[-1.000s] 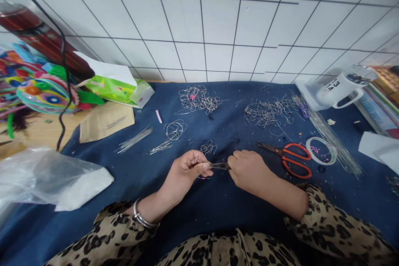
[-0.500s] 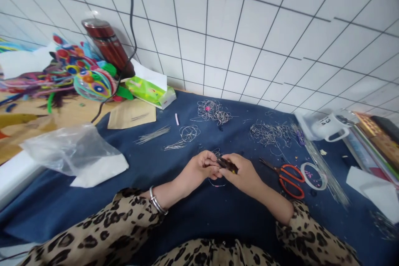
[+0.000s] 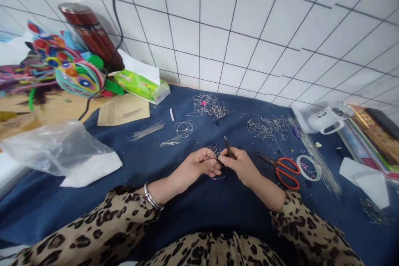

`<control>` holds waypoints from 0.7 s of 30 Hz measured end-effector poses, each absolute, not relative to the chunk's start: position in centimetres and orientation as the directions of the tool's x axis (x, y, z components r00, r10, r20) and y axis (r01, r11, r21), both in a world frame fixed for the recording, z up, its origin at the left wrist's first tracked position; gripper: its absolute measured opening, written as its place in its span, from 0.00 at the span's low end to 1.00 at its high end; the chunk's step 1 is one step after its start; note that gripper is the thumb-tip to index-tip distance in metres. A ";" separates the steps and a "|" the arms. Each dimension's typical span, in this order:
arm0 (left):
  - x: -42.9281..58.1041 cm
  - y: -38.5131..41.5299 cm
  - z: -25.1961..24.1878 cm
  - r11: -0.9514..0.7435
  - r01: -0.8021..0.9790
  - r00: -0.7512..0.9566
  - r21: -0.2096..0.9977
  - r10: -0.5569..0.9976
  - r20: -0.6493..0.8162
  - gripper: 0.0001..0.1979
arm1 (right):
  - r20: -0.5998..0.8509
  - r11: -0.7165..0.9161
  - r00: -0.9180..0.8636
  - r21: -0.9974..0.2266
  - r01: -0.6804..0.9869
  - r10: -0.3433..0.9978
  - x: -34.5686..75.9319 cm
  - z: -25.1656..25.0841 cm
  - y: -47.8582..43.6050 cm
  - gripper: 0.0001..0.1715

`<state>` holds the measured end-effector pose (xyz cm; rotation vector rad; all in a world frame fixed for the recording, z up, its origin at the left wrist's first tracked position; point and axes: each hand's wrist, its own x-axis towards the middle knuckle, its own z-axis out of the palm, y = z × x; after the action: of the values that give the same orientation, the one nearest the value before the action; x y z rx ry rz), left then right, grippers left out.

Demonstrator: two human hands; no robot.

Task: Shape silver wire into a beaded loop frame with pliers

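Observation:
Between finger and thumb, my left hand (image 3: 204, 164) pinches a thin wire loop (image 3: 218, 178) that hangs below the fingertips with a small pink bit on it. My right hand (image 3: 241, 165) is closed around a pair of small dark pliers (image 3: 229, 146), whose jaws point up and away from me. The right thumb and fingertip also meet close to the left fingertips, perhaps on the same wire. Just behind the hands lies a small coil of wire (image 3: 214, 148) on the dark blue cloth (image 3: 199, 216).
Orange-handled scissors (image 3: 286, 170) and a round white dish (image 3: 308, 167) with pink beads lie to the right. Tangled wire (image 3: 269, 128), straight wires (image 3: 148, 131) and a white mug (image 3: 326, 120) sit farther back. A plastic bag (image 3: 62, 145) and red thermos (image 3: 93, 35) stand left.
The pliers have come away from the left fingertips and turned upward in my right hand. Both hands stay close together. The whole view has shifted slightly.

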<state>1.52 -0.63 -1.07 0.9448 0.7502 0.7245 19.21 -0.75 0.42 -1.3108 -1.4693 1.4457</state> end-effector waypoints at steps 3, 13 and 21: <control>1.4 -0.5 -0.6 0.376 -0.127 0.540 0.918 0.802 -0.254 0.10 | -0.228 -0.222 -0.218 -0.974 0.053 0.949 19.6 0.0 -0.7 0.10; 1.4 -0.4 -0.9 0.275 0.010 0.491 0.962 0.836 -0.244 0.11 | -0.313 -0.336 -0.254 -0.940 -0.053 0.915 20.7 0.3 -0.7 0.09; 1.5 -0.3 -0.5 0.329 -0.014 0.506 0.944 0.817 -0.277 0.09 | -0.311 -0.338 -0.243 -0.938 -0.078 0.919 21.0 -0.2 -0.7 0.08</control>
<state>1.55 -0.30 -0.48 1.1092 0.8911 0.6499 20.99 -0.70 -0.16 -1.2395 -1.1074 1.6827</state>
